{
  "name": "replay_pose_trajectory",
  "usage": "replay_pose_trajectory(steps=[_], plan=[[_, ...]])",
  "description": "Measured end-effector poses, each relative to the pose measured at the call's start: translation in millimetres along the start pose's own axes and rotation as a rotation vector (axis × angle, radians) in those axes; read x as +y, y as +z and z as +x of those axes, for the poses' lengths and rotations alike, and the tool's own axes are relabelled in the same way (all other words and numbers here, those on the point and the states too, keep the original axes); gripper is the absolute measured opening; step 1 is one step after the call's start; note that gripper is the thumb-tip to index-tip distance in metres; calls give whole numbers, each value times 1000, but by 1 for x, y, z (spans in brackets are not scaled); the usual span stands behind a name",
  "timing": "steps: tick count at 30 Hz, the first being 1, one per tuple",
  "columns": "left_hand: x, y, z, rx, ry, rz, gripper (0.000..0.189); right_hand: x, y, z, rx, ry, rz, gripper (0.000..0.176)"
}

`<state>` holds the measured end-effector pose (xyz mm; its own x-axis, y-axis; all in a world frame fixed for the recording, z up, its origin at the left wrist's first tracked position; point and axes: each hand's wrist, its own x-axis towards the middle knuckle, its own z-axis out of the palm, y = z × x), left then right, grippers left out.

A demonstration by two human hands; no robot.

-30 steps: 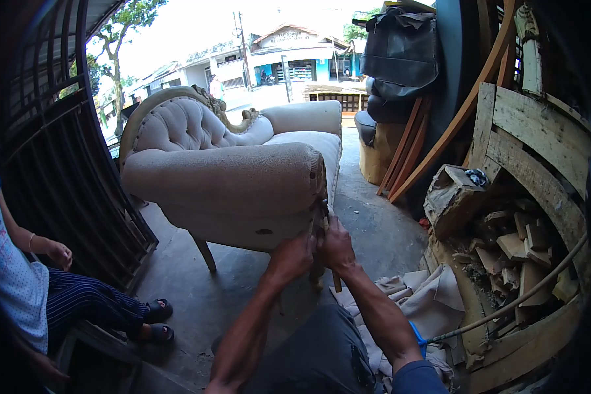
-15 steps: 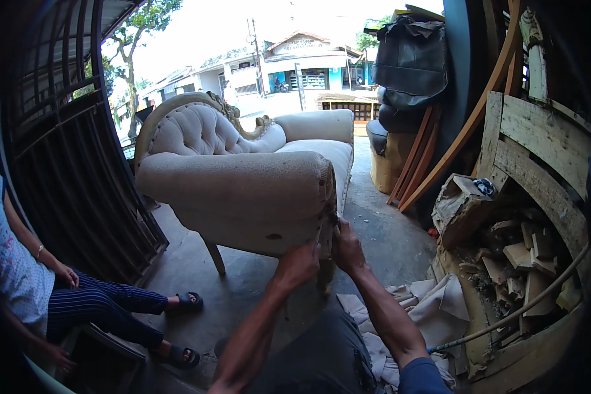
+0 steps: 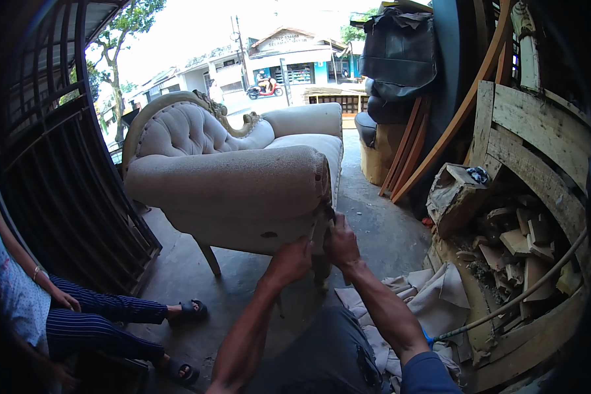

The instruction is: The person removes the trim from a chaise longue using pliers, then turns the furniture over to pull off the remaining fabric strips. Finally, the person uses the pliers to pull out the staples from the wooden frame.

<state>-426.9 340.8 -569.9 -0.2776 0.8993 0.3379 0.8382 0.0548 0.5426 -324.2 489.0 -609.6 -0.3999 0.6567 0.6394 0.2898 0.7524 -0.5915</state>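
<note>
A cream sofa (image 3: 226,180) with a button-tufted back and carved trim stands before me, its near rolled arm towards me. At the lower front corner of that arm, the upholstery fabric (image 3: 317,230) looks loose and frayed. My left hand (image 3: 289,264) is closed at this edge, its fingers pinching the fabric. Just to its right, my right hand (image 3: 341,246) is a fist against the same corner. Something dark shows at the top of this fist, but I cannot make out what it holds. A small dark hole (image 3: 268,234) marks the arm's side panel.
A seated person's legs (image 3: 105,308) extend in from the left, near a dark metal gate (image 3: 72,197). Crumpled cloth (image 3: 433,295) lies on the floor by my right arm. Scrap wood (image 3: 525,243), a wooden frame (image 3: 538,144) and leaning planks (image 3: 407,148) crowd the right side.
The view has shifted slightly, so the sofa appears a little further left. Both hands stay at the sofa's corner. A red motorbike with riders has appeared on the street.
</note>
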Motion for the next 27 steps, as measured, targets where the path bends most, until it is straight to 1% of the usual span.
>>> replay_pose_trajectory(steps=[1, 2, 3, 5, 7, 8, 9, 11, 12, 13, 15, 16, 17, 18, 19, 20, 21, 22, 23, 24, 26, 27], plan=[[-1, -1, -6, 10, 9, -21, 33, 15, -9, 3, 0, 9, 1, 38], [-4, -4, -9, 30, 19, -40, 33, 32, -23, 19, -62, -241, -21, 37], [-9, -6, -10, 35, 16, -33, 33, 34, -31, 35, -122, -497, -39, 36], [-15, -5, -18, 92, 21, -166, 33, 28, -30, 40, -137, -504, -84, 34], [-14, 1, -23, 92, 27, -129, 33, 22, -26, 17, -100, -396, 2, 36], [-14, 2, -20, 107, 36, -84, 32, 6, -25, -3, -89, -283, 13, 42], [-16, 3, -19, 105, 51, -79, 32, -17, -27, -10, -74, -282, 11, 42], [-21, 10, -20, 166, 75, -52, 32, -48, -30, -21, -140, 29, 32, 49], [-22, 9, -24, 147, 68, -42, 32, -47, -25, -16, -111, -12, 37, 55], [-23, 6, -23, 124, 34, -42, 33, -47, -24, -16, -107, 5, 50, 55], [-19, 1, -24, 95, 0, -45, 33, -51, -30, -17, -78, 115, -27, 56], [-10, -1, -25, 109, -85, 19, 32, -54, -37, -13, -77, 119, -29, 56], [-4, 0, -24, 124, -168, 82, 32, -57, -43, -9, -112, 190, -17, 58], [-2, 4, -22, 116, -169, 81, 32, -58, -46, -8, -151, 266, -2, 62], [2, 10, -19, 381, -118, 217, 31, -53, -42, -5, -153, 273, -5, 62], [6, 16, -16, 644, -66, 351, 34, -44, -35, -2, -82, 208, -39, 61], [15, 19, -12, 635, -68, 347, 34, -39, -30, -1, -12, 142, -72, 60], [27, 19, -6, 682, 22, 251, 37, -43, -31, 1, -11, 149, -73, 60], [35, 19, 1, 729, 114, 152, 41, -48, -33, 3, 13, 111, -85, 61], [33, 24, 13, 726, 114, 147, 41, -51, -34, 4, 33, 71, -99, 63], [23, 40, 36, 597, 131, -245, 44, -50, -35, 5, 17, 85, -114, 63], [26, 43, 39, 599, 133, -250, 44, -48, -37, 7, 4, 98, -122, 64]])
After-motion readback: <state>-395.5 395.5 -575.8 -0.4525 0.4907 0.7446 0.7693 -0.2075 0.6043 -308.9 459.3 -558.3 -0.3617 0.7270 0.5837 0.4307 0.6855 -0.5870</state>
